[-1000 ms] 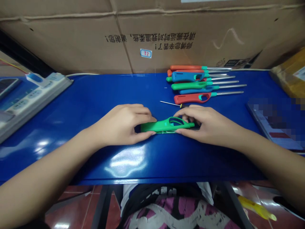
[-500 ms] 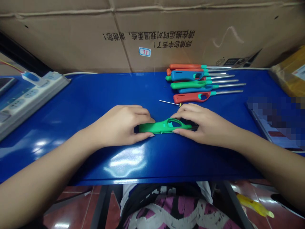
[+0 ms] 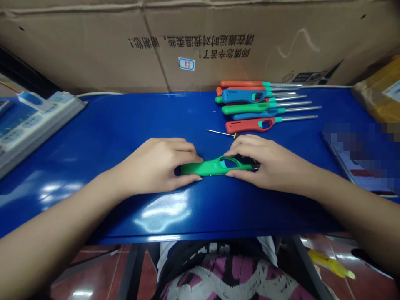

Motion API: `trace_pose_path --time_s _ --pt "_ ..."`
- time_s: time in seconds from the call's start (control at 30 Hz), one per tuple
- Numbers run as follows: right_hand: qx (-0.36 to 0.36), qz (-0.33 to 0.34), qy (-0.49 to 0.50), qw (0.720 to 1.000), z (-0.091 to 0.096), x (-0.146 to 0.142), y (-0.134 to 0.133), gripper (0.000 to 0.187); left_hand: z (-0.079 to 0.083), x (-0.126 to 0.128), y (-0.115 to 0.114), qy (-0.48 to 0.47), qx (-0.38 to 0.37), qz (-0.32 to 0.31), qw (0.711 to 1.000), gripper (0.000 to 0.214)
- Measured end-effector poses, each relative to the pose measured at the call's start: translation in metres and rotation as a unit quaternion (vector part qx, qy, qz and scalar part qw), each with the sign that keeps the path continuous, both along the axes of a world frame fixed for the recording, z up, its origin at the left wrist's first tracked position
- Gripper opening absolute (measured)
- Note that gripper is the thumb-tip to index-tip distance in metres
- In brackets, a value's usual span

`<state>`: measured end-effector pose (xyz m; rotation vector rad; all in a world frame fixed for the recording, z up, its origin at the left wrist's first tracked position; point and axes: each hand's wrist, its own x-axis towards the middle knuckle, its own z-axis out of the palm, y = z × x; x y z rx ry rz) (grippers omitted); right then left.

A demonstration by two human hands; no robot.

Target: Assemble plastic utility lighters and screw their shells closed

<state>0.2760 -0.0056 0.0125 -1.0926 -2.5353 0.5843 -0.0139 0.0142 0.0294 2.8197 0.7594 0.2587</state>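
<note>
A green long-necked lighter [image 3: 206, 167] lies crosswise on the blue table, with a teal trigger in its oval opening. My left hand [image 3: 159, 164] grips its handle end between thumb and fingers. Around the trigger end closes my right hand [image 3: 259, 162], hiding most of the metal neck. Just beyond the right fingers rests a thin screwdriver [image 3: 220, 133], its handle partly covered by that hand. Farther back, several lighters lie in a pile, among them a red lighter [image 3: 246, 126], a green lighter [image 3: 242, 109] and a blue lighter [image 3: 240, 96].
A large cardboard sheet [image 3: 106, 54] stands along the table's back edge. On the left sits a white power strip [image 3: 40, 118] with a plug in it. To the right are a yellow-wrapped package [image 3: 381, 91] and a flat, partly blurred item [image 3: 359, 166].
The view has shifted slightly. Both hands keep their hold on the green lighter, and a little of its metal neck now shows by the right palm.
</note>
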Motion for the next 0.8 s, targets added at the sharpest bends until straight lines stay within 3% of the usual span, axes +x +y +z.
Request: trace_pose_path --time_s 0.43,0.63,0.8 --pt "-0.042 -0.046 0.016 0.998 -0.003 -0.004 -0.002 0.029 0.0 0.004 -0.006 0.009 0.012 0.013 1.0 0.021" --pt "-0.034 -0.049 0.011 0.998 0.0 -0.003 -0.002 0.027 0.0 0.007 -0.011 0.006 0.056 0.007 0.998 0.022" --pt "-0.022 -0.041 -0.006 0.999 0.007 -0.003 -0.003 0.021 -0.001 0.007 -0.011 -0.009 0.042 0.011 0.999 0.024"
